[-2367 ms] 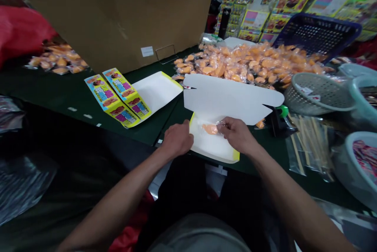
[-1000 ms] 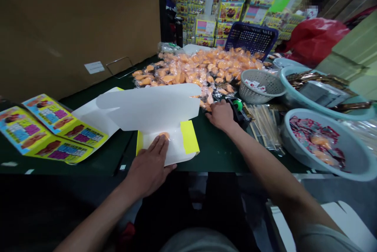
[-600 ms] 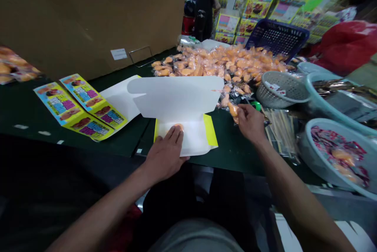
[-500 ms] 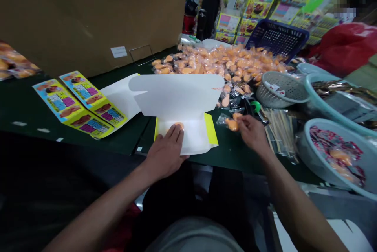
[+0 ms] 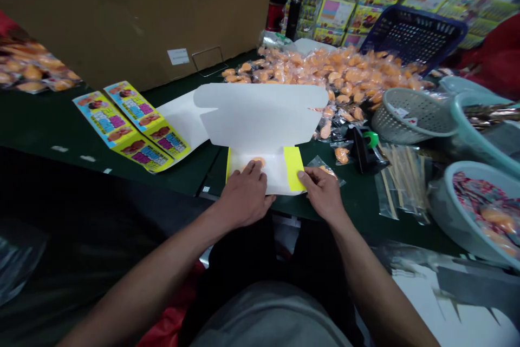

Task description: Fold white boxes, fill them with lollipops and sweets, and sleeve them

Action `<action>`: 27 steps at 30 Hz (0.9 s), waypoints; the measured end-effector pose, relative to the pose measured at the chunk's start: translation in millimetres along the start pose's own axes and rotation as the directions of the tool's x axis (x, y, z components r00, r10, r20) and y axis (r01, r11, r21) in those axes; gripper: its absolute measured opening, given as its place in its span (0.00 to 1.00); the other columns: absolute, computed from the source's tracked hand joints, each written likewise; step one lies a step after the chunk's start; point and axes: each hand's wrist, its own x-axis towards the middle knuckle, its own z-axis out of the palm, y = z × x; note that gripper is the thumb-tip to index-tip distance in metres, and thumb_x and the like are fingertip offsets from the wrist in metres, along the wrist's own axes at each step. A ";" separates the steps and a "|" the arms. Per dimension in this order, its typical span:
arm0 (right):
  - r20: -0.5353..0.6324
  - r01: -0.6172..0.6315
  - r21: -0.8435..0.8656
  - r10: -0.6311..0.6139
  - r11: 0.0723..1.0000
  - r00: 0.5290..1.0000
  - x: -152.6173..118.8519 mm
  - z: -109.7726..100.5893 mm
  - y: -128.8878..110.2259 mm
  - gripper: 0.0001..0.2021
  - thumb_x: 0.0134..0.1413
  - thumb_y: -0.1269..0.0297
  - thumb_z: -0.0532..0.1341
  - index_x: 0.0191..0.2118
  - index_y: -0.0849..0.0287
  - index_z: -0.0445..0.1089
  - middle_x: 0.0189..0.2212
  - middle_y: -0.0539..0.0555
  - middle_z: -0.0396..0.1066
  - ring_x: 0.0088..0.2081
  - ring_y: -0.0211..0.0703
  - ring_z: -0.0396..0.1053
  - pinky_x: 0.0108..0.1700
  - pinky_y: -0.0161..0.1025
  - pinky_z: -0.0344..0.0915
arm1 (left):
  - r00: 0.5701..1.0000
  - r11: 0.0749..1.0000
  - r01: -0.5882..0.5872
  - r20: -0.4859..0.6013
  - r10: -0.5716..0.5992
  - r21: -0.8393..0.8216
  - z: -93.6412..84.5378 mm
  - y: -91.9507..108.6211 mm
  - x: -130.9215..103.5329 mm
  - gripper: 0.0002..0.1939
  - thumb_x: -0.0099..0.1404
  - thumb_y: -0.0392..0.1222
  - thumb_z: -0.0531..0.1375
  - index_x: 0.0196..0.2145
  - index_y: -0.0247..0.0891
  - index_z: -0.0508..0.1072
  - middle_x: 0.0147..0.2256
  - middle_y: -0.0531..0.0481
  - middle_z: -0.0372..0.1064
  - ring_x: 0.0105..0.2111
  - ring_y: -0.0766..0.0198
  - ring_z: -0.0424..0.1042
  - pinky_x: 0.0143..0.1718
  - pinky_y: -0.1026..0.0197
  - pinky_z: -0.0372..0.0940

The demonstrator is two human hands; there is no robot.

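Note:
An opened white carton with yellow side flaps lies at the table's front edge, its big lid standing up behind. My left hand reaches into it, fingers lying over an orange piece on the carton's floor. At the carton's right side, my right hand has thumb and fingers closed at the yellow flap. A bagged orange piece shows just behind the right fingers; whether they hold it cannot be made out. Another bagged orange piece lies farther right.
Behind the carton spreads a heap of bagged orange pieces. Printed cartons lie left, before a large cardboard box. To the right are a black tape dispenser, bagged sticks, a grey basket and a tub.
My right hand has moved left, from beside the bagged pieces to the carton's right flap, which now stands more upright. The view has shifted, and the standing person behind is mostly out of sight.

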 end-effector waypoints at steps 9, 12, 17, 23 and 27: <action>-0.029 0.085 -0.413 -0.106 0.907 0.994 -7.3 10.8 -20.1 0.14 0.67 0.60 0.59 0.52 0.57 0.77 0.40 0.55 0.80 0.40 0.49 0.76 0.41 0.41 0.66 | 1.000 0.999 0.007 -0.004 -0.007 0.046 2.3 18.2 12.9 0.27 0.72 0.53 0.60 0.57 0.26 0.73 0.69 0.19 0.55 0.70 0.32 0.56 0.63 0.38 0.63; -0.007 0.042 -0.619 -0.059 0.784 0.998 1.4 12.6 -28.6 0.08 0.62 0.65 0.60 0.44 0.58 0.75 0.34 0.57 0.78 0.36 0.52 0.74 0.36 0.41 0.59 | 1.000 1.000 0.014 -0.013 -0.014 0.028 7.1 18.1 11.1 0.30 0.72 0.54 0.61 0.61 0.26 0.70 0.70 0.19 0.53 0.71 0.30 0.54 0.63 0.37 0.62; 0.019 0.065 -0.763 -0.078 0.644 0.997 10.4 14.5 -36.0 0.04 0.59 0.69 0.59 0.39 0.59 0.71 0.30 0.59 0.76 0.33 0.52 0.72 0.32 0.42 0.49 | 0.999 1.000 0.026 -0.041 -0.026 0.006 11.7 15.2 7.6 0.35 0.71 0.54 0.63 0.68 0.30 0.65 0.73 0.25 0.49 0.72 0.29 0.51 0.67 0.36 0.58; 0.019 0.107 -0.747 -0.139 0.656 0.990 10.0 15.3 -29.3 0.03 0.58 0.68 0.59 0.37 0.58 0.70 0.28 0.58 0.74 0.31 0.50 0.68 0.32 0.43 0.47 | 0.995 0.994 -0.082 -0.056 0.078 -0.079 8.1 23.8 14.9 0.41 0.69 0.48 0.65 0.72 0.27 0.58 0.74 0.27 0.48 0.74 0.31 0.47 0.71 0.35 0.52; -0.021 0.131 -0.648 -0.189 0.751 0.982 10.2 16.5 -24.1 0.08 0.64 0.66 0.58 0.32 0.58 0.69 0.30 0.57 0.74 0.33 0.48 0.68 0.34 0.42 0.52 | 0.982 0.945 -0.187 -0.023 0.188 -0.268 4.8 30.3 31.4 0.43 0.68 0.40 0.63 0.74 0.27 0.49 0.67 0.30 0.64 0.66 0.41 0.65 0.65 0.43 0.62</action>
